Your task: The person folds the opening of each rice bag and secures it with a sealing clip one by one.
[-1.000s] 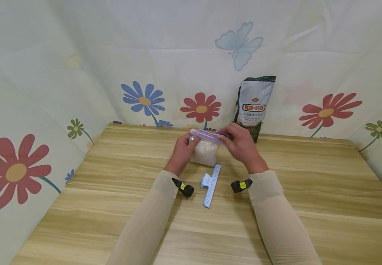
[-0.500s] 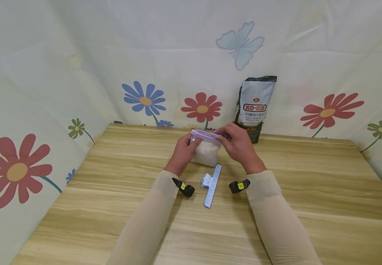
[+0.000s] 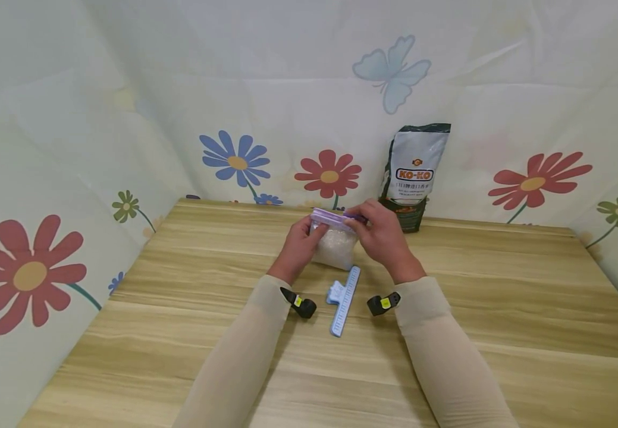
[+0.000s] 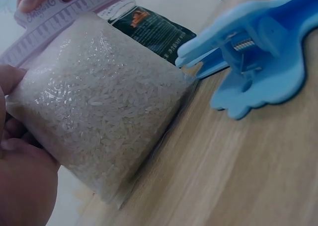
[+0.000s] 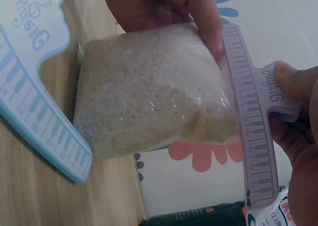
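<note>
A clear bag of rice [image 3: 334, 246] stands on the table, held at its left side by my left hand [image 3: 298, 246]. A purple bag clip [image 3: 331, 219] with a printed piano-key pattern lies across the bag's top edge. My right hand [image 3: 386, 238] pinches the clip's handle between thumb and fingers, as the right wrist view shows. The left thumb lies against the bag just under the clip. In front of the bag lies a light blue bag clip [image 3: 345, 300], touched by neither hand. Part of the left fingers is hidden behind the bag.
A tall green and white KO-KO bag [image 3: 416, 163] stands upright behind the right hand, against the flowered backdrop [image 3: 266, 77]. The wood-grain table [image 3: 207, 285] ends at this cloth. Black straps with cameras [image 3: 303, 306] sit on both wrists.
My right hand has shifted slightly left, closer to the left hand, and the purple clip has tilted a little with it. The left hand keeps its hold on the bag. The blue clip stays put.
</note>
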`<state>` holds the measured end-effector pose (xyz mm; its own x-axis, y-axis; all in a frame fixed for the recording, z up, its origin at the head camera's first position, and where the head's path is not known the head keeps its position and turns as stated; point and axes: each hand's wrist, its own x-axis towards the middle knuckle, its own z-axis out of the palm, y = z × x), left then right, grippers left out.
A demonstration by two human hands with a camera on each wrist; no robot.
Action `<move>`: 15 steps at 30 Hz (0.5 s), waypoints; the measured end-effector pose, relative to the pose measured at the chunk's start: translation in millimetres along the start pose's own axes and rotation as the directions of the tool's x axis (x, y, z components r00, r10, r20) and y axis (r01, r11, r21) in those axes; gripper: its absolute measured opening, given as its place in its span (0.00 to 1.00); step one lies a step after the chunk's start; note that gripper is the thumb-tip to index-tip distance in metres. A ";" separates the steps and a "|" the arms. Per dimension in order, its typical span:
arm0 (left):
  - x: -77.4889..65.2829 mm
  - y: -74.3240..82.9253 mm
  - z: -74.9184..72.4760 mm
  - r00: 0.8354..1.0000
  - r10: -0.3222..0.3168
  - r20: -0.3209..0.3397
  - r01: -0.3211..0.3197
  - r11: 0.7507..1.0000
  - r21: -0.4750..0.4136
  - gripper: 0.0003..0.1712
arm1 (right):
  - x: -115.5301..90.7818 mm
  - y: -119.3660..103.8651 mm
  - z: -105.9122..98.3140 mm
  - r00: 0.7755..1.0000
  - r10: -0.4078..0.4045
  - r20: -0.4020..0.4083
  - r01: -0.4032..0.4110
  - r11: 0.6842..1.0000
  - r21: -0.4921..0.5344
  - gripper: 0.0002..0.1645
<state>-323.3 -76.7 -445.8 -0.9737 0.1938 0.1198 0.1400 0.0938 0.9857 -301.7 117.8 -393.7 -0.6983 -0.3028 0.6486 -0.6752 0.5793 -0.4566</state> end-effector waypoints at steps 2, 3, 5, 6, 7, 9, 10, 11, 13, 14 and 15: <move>0.0 -0.5 0.2 1.000 0.012 0.017 -0.012 1.000 -0.001 0.18 | -0.1 -0.4 1.8 1.000 0.002 -0.001 -0.002 1.000 -0.007 0.09; -0.2 -0.5 0.4 1.000 0.011 0.024 -0.012 1.000 0.002 0.19 | -0.1 -0.6 2.7 1.000 0.001 -0.002 -0.001 1.000 -0.010 0.09; -0.9 -0.4 0.4 0.999 0.001 0.038 -0.001 1.000 0.009 0.20 | -0.1 -0.7 4.2 1.000 0.001 -0.003 -0.001 1.000 -0.014 0.10; -1.1 -0.3 0.5 0.999 -0.003 0.042 0.003 1.000 0.012 0.20 | 0.0 -0.8 4.7 1.000 0.001 -0.005 -0.001 1.000 -0.013 0.10; -0.9 -0.3 0.7 0.999 -0.004 0.044 0.004 1.000 0.016 0.21 | 0.0 -0.8 5.2 1.000 0.001 -0.008 -0.001 1.000 -0.011 0.09; -0.8 -0.3 0.9 0.999 -0.012 0.044 0.011 1.000 0.026 0.21 | -0.1 -1.4 5.7 1.000 -0.001 -0.013 0.001 1.000 -0.007 0.09; -0.4 -0.4 1.1 0.999 -0.002 0.041 0.000 1.000 0.031 0.21 | -0.3 -1.8 5.8 1.000 -0.002 -0.018 0.001 1.000 -0.007 0.09; 0.1 -0.6 1.2 0.999 0.011 0.038 -0.013 0.999 0.036 0.21 | -0.3 -1.9 6.1 1.000 -0.003 -0.021 0.003 1.000 -0.006 0.09; 0.8 -0.6 1.6 0.999 0.033 0.033 -0.035 0.998 0.051 0.21 | -0.3 -1.9 7.1 1.000 -0.010 -0.027 0.010 1.000 -0.006 0.09; 1.0 -0.6 1.6 0.999 0.043 0.030 -0.045 0.997 0.056 0.21 | -0.3 -1.9 7.6 0.999 -0.014 -0.029 0.014 1.000 -0.008 0.09; 1.0 -0.4 1.8 0.998 0.054 0.028 -0.055 0.997 0.061 0.21 | -0.2 -1.9 8.1 0.999 -0.018 -0.031 0.018 1.000 -0.009 0.09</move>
<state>-324.0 -74.8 -446.3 -0.9594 0.2257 0.1692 0.2043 0.1420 0.9686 -302.2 110.7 -397.9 -0.6785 -0.2897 0.6750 -0.6853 0.5805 -0.4397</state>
